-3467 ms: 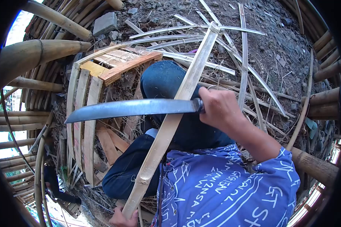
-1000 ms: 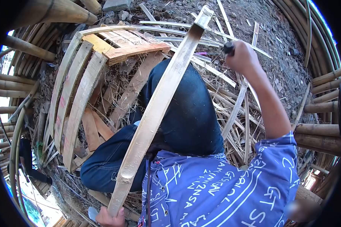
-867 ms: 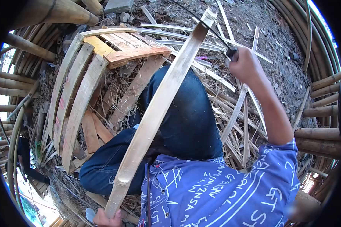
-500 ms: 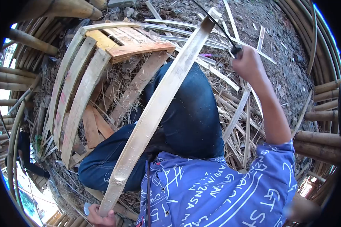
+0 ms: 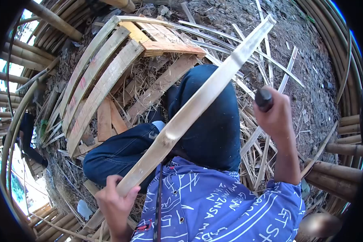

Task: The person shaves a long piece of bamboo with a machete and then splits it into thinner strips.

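A long split bamboo strip (image 5: 195, 109) slants across my body, from the lower left up to the right, with a node bulge partway along. My left hand (image 5: 116, 201) is closed around its lower end. The strip passes over my raised knee, and its far end points toward the ground ahead. My right hand (image 5: 277, 117) grips a knife (image 5: 264, 99) by its dark handle, to the right of the strip and apart from it. The handle's butt faces me, and the blade is hidden from view.
A wooden slatted crate (image 5: 173, 48) lies to the front left. Thin bamboo strips (image 5: 250, 141) and shavings litter the ground around my knee. Stacked bamboo poles (image 5: 334, 173) line the right side. Another person's dark-clothed leg (image 5: 32, 151) shows at far left.
My left hand has moved up and inward with the bamboo strip, whose far end swung right. My right hand lowered and turned the knife, taking its blade off the strip and out of sight.
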Motion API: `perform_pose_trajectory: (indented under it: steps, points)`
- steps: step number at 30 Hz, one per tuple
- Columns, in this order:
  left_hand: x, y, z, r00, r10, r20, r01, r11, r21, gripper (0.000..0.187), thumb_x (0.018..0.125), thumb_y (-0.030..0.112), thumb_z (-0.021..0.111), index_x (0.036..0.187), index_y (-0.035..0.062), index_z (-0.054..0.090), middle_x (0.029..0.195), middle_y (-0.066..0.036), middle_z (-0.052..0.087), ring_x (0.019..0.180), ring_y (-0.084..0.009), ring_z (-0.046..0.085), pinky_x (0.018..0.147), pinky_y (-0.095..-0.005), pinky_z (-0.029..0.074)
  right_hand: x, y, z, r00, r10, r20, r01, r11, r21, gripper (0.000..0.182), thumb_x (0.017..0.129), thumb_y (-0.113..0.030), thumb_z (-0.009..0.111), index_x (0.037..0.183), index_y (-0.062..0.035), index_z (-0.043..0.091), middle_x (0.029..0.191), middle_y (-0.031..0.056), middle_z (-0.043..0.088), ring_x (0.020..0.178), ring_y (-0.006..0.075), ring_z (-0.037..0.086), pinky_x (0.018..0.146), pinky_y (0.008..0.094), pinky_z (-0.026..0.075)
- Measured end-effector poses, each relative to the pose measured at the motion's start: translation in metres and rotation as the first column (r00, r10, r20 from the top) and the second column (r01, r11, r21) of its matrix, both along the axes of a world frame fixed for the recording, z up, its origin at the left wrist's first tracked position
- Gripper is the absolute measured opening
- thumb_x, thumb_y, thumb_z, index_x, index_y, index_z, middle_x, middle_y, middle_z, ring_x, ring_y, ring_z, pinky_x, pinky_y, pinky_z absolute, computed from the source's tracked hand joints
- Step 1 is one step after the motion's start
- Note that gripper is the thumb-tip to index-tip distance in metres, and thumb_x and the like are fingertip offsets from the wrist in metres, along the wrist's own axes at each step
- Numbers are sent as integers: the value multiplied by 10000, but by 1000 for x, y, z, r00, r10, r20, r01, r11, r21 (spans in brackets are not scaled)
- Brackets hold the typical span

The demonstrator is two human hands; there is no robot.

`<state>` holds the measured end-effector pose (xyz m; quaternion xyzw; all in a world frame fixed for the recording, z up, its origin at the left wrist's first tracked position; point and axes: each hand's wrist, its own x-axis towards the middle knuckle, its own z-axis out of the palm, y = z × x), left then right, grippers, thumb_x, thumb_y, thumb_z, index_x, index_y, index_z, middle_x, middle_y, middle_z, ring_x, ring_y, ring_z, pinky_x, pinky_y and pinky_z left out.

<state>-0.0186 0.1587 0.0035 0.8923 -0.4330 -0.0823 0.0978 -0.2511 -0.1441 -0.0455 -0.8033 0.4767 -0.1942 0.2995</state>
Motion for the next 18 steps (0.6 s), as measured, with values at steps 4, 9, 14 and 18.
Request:
perform_pose_trajectory:
  steps: [4,9,14,18]
  points:
    - [-2,-38,-8,996,-84,-13,84,996,40,549,808,565,642,777,24,558,568,-174,560,530,-386,581,477,-435,426,8,17,6,978,97,-183,-113,991,-76,111,700,-75,628,698,-17,534,618,193,575,629,373,617,579,440,473]
    - [-5,-60,-8,985,-167,41,165,986,36,555,817,550,642,696,31,484,535,-177,518,504,-385,558,450,-418,412,13,11,3,948,93,-303,-102,995,-13,117,673,-96,646,707,-27,558,675,186,619,692,371,634,633,444,494]
    - [-9,-63,-4,983,-180,37,177,982,68,558,822,535,645,674,36,443,523,-173,491,487,-381,538,440,-419,398,19,-7,-1,885,57,-462,-58,998,12,120,651,-104,661,743,-36,622,746,166,663,748,362,654,710,433,519]
    - [-12,-61,-6,984,-174,29,173,984,46,557,823,530,646,670,39,431,522,-173,481,479,-378,527,438,-424,388,11,-29,-16,883,-50,-467,29,998,-51,137,678,-109,650,797,-45,667,783,189,667,775,360,658,741,431,522]
